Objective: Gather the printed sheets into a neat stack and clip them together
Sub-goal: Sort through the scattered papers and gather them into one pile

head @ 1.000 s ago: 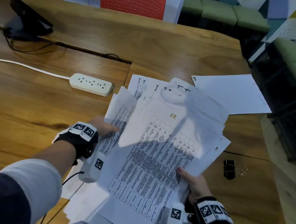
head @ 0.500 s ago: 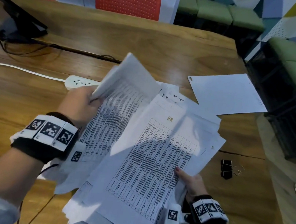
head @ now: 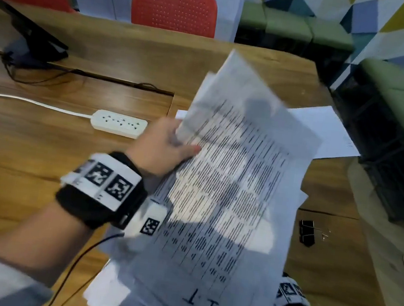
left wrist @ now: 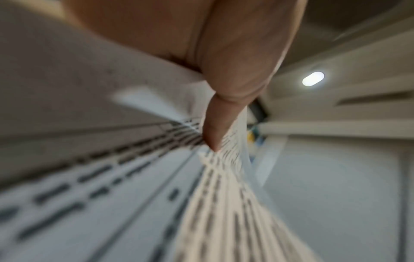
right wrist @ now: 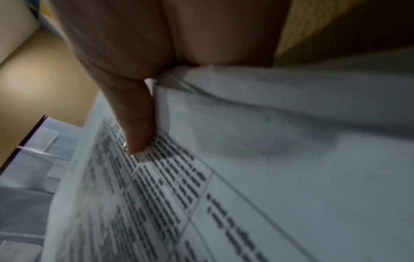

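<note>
My left hand [head: 181,142] pinches a bunch of printed sheets [head: 228,195] at their left edge and holds them lifted and tilted over the rest of the pile. In the left wrist view the thumb [left wrist: 224,106] lies on top of the blurred sheets [left wrist: 112,203]. The raised sheets hide my right hand in the head view, where only its wristband [head: 290,293] shows. In the right wrist view its thumb [right wrist: 139,127] presses on a printed table sheet [right wrist: 224,195], pinching the pile's edge. Black binder clips [head: 307,232] lie on the table to the right.
A lone white sheet [head: 326,133] lies at the far right of the wooden table [head: 41,157]. A white power strip [head: 119,121] with its cable and a monitor foot [head: 30,45] are at the left. A red chair [head: 173,8] and green seats [head: 395,101] stand beyond the edges.
My left hand took hold of sheets from the pile's left side, lifted them and swung them rightwards over the pile. They now cover the right hand, which stayed at the lower right corner.
</note>
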